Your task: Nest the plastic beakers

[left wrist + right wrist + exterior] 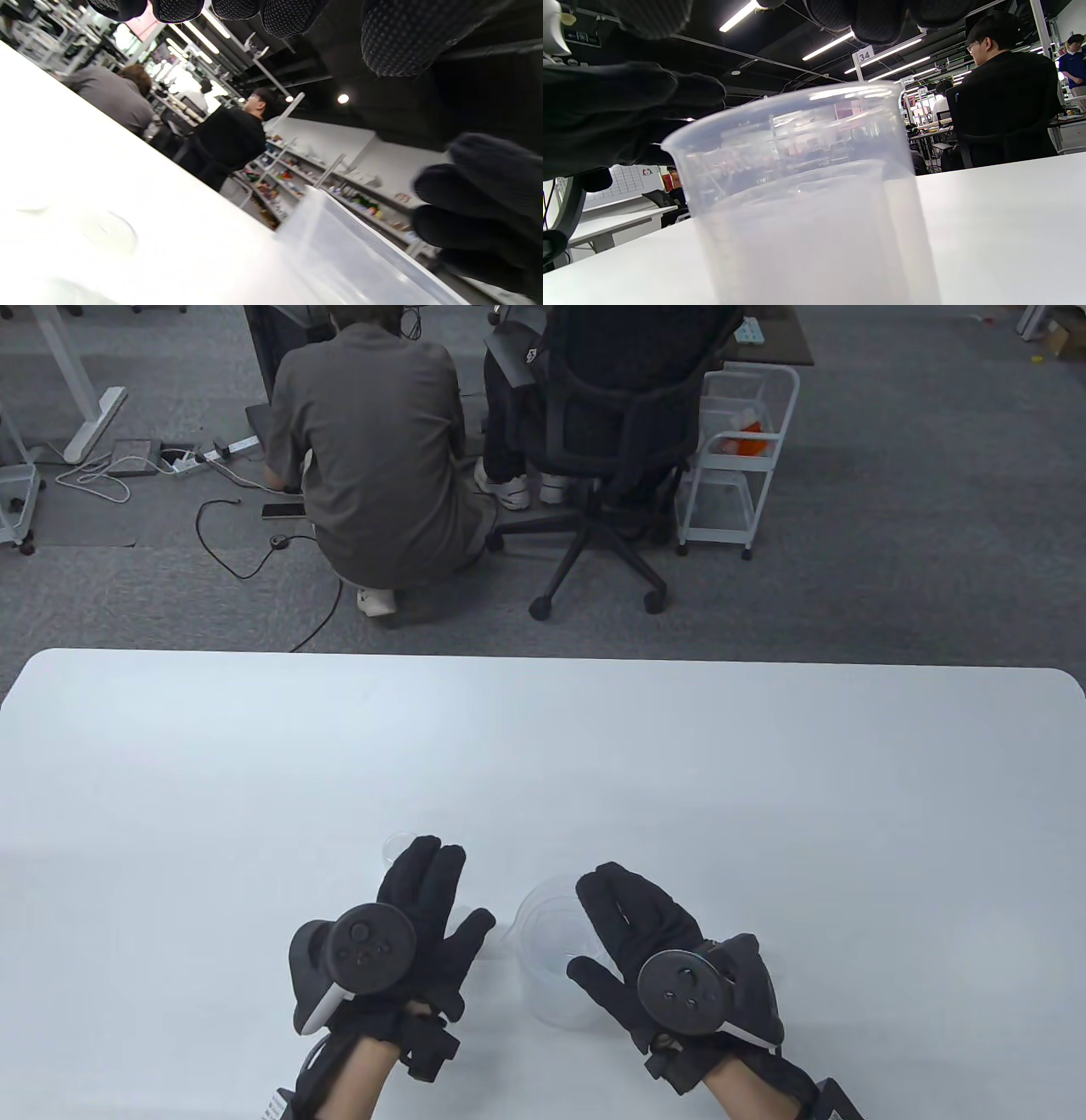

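A large translucent beaker [556, 963] stands upright on the white table [764, 780] between two gloved hands. The right hand [645, 937] hovers spread above its rim, holding nothing; the left hand [416, 916], fingers extended, partly covers a small clear beaker [395, 845], empty-handed.

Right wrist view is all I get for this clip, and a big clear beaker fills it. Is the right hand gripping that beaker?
Observer: No. In the table view the right hand is open, with its fingers stretched over the big beaker's right rim and not wrapped around it.
Operator: Where is the left hand?
Observer: The left hand is spread flat to the left of the big beaker and apart from it.
Operator: Are any other beakers out?
Observer: Yes. A small clear beaker peeks out just past the left fingertips, farther up the table.
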